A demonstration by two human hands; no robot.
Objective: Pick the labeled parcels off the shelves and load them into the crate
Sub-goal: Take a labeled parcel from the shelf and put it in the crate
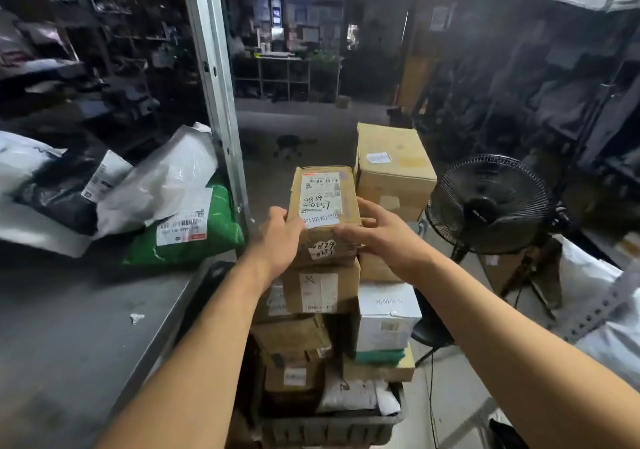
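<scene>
Standing around: a black fan (490,204) stood on the floor just right of the parcel stack, and a tall brown carton (394,168) rose behind the stack's right side.
Shelf to the left: a grey shelf (69,310) carried a green mailer (194,230), a white mailer (166,178) and a black mailer (59,192), all heaped against a metal upright (216,77).
Right edge: pale plastic sacks (595,285) lay beyond the fan.
Crate: a dark crate (329,428) sat low in view, piled above its rim with cardboard boxes and a white box (384,317).
Labeled parcel: a small brown parcel (323,206) with a white shipping label and handwritten marks sat on top of the stack, resting on another brown box (320,291).
Left hand (280,240): it gripped the parcel's left near corner, fingers curled round the edge, forearm reaching up from below.
Right hand (377,237): it clasped the parcel's right side, thumb across the near face and fingers wrapped round the far edge.
Both hands: they held the parcel between them.
</scene>
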